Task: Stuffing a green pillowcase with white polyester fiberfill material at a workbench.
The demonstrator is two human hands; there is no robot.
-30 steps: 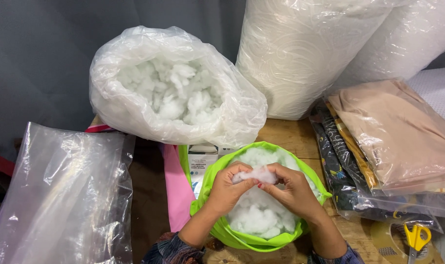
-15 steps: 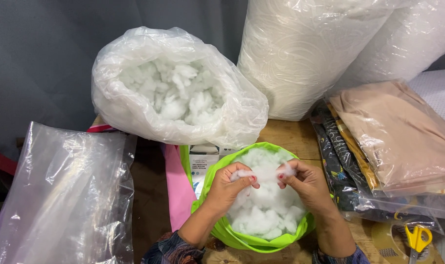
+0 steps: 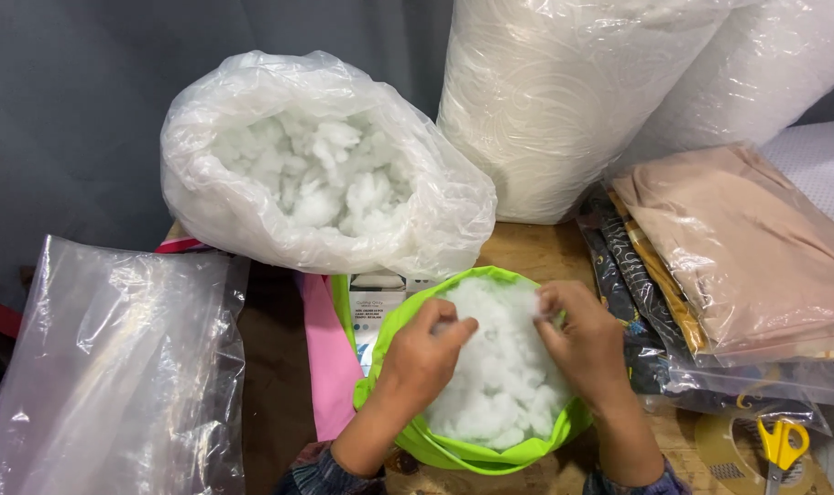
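While we look down from head view, we see both hands over lime-green bag [image 3: 435,447] on wooden table [image 3: 527,247]. White stuffing [image 3: 499,376] fills bag, lies between and under hands. Left hand [image 3: 426,353] fingers curled, pinching tuft. Right hand [image 3: 584,344] fingers closed on tuft too. Big clear sack of stuffing [image 3: 316,174] behind bag. Yellow scissors [image 3: 782,445] at far right.

a wooden table [image 3: 536,249] carries a clear sack of white stuffing [image 3: 316,174], bagged fabrics [image 3: 738,257], and yellow-handled scissors [image 3: 782,446].
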